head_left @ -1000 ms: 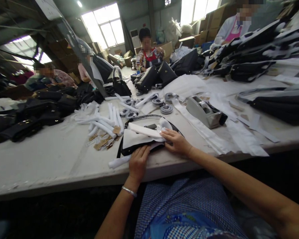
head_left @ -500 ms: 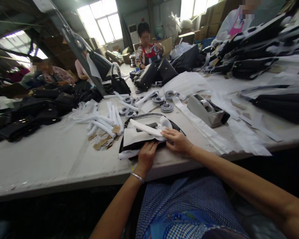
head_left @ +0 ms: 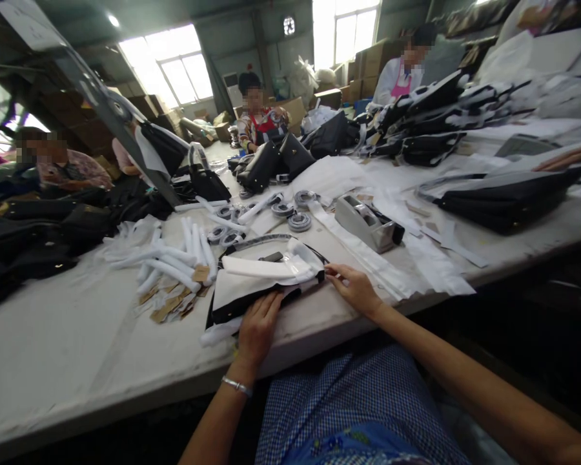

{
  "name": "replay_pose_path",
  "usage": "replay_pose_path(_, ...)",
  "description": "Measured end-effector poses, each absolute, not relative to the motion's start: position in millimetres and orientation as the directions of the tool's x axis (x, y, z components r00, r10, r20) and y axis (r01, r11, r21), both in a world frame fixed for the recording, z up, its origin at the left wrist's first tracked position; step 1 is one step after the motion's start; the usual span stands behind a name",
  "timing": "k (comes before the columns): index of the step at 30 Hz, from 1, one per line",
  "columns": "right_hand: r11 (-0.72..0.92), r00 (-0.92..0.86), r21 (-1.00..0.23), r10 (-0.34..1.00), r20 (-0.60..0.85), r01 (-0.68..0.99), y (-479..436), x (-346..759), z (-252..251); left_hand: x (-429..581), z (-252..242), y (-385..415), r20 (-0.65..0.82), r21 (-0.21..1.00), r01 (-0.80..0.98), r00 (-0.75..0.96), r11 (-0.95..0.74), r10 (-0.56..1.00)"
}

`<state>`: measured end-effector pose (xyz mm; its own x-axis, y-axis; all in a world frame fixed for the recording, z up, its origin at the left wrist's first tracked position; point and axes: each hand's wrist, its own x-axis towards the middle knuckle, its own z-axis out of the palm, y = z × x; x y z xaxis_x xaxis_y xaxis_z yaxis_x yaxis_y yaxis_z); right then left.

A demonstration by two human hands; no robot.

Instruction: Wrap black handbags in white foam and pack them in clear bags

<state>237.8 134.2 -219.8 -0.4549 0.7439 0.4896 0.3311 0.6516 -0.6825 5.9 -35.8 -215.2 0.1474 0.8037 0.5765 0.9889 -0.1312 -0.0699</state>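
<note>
A black handbag (head_left: 244,309) lies on its side close to the table's near edge. White wrapping paper (head_left: 239,288), a white padded roll (head_left: 252,266) and clear plastic (head_left: 297,258) cover its upper side, and its strap arches behind. My left hand (head_left: 259,326) rests against the bag's near edge with fingers stretched out; the thumb is hidden. At the bag's right corner, my right hand (head_left: 352,288) pinches the black edge between thumb and fingers.
White tubes (head_left: 174,258) and brown cardboard tags (head_left: 174,305) lie left of the bag. Coiled straps (head_left: 299,222) sit behind it, a grey tape dispenser (head_left: 368,223) to the right. Black bags (head_left: 508,197) and white sheets (head_left: 430,258) lie farther right. Co-workers sit beyond the table.
My right hand has moved off the white roll and plastic to the bag's right corner. My left hand stays along the near edge. The camera view has swung right.
</note>
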Motion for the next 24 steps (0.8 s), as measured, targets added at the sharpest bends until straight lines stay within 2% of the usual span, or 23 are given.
replay_pose_path(3,0.546,-0.419,-0.782,0.812,0.406,0.300,129.0,233.5,-219.0,18.0,-212.0,-35.5,0.657,-0.059,0.991,0.130,-0.121,0.742)
replay_pose_path(8,0.439,-0.391,-0.846,0.867,0.309,0.304,118.2,221.6,-217.4,42.6,-190.6,-26.1,0.747,0.030,0.980,0.110,-0.198,0.656)
replay_pose_path(11,0.426,-0.338,-0.837,0.887,0.314,0.343,111.9,214.7,-222.6,43.9,-165.6,-9.1,0.744,-0.034,0.979,0.159,-0.202,0.649)
replay_pose_path(13,0.400,-0.321,-0.817,0.905,0.280,0.414,108.0,209.5,-224.6,39.1,-148.6,7.0,0.648,-0.094,0.971,0.226,-0.219,0.727)
replay_pose_path(15,0.369,-0.335,-0.789,0.916,0.220,0.492,104.7,204.6,-223.6,31.6,-136.5,23.9,0.476,-0.144,0.961,0.277,-0.237,0.835)
replay_pose_path(18,0.348,-0.367,-0.744,0.918,0.149,0.571,104.4,199.4,-218.2,17.3,-132.7,43.6,0.248,-0.185,0.959,0.256,-0.213,0.935)
replay_pose_path(21,0.335,-0.405,-0.744,0.909,0.094,0.579,114.6,197.5,-213.8,5.1,-141.9,51.5,0.164,-0.178,0.962,0.236,-0.206,0.958)
replay_pose_path(24,0.345,-0.488,-0.781,0.871,0.060,0.520,132.4,198.4,-213.8,-0.1,-151.1,50.2,0.160,-0.159,0.961,0.252,-0.228,0.954)
